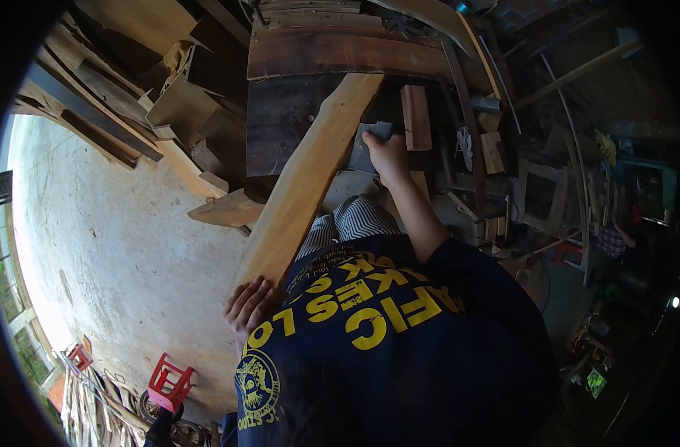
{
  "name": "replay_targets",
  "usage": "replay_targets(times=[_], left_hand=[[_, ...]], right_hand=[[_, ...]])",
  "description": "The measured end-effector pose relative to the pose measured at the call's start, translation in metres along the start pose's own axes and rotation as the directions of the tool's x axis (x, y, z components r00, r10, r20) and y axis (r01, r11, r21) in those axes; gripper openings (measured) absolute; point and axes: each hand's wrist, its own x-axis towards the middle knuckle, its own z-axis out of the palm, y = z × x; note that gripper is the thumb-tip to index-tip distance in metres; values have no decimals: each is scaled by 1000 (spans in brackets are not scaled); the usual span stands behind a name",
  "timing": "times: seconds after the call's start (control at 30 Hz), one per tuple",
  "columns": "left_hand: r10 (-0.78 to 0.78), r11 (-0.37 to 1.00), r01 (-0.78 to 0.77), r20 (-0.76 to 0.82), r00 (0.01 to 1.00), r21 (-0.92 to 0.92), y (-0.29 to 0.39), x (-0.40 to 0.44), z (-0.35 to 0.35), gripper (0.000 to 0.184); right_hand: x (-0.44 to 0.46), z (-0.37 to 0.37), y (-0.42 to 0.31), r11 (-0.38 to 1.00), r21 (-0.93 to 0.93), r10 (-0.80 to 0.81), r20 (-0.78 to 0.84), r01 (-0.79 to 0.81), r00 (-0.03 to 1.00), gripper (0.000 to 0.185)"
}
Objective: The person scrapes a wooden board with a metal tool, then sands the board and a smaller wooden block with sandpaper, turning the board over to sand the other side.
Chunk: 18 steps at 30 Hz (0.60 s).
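A long pale wooden board point(306, 175) with one wavy edge runs slantwise from the dark worktable point(280, 123) down to my body. Its near end is in my left hand point(250, 304), the fingers wrapped over the edge. Beside the board's far part, my right hand point(387, 155) grips a grey flat piece point(368, 147), thumb on top. Whether that piece touches the board is unclear. Just right of this hand, a reddish wooden block point(416, 118) lies on the worktable.
Behind the worktable top lies a wide reddish plank point(318, 54). Boards and offcuts point(187, 108) are piled at the left. A red stool point(170, 384) stands on the concrete floor point(131, 246). Another person point(614, 240) is at the far right.
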Motion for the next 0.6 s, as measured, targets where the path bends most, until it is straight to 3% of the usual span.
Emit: replay_targets(times=[0.1,0.2,0.27,0.4,0.47,0.6], left_hand=[[-5,999,1,108,994,34,9,6,-7,11],[-10,996,-10,218,976,92,16,4,-9,12],[-23,991,-8,232,973,133,20,-1,-6,14],[-2,987,-40,260,966,157,21,-3,-3,15],[-57,990,37,153,987,133,21,-5,0,15],[-46,991,19,203,978,134,22,-4,-1,15]], right_hand=[[4,-3,0,999,-24,35,-8,-35,999,28],[26,-1,6,986,-163,-45,-22,40,999,27],[42,-1,-3,958,-282,-2,-146,-40,989,26],[43,-5,5,990,-139,22,-82,-34,996,20],[36,-9,11,990,-135,31,-26,-34,999,21],[47,-8,8,979,-205,0,-10,-2,1000,18]])
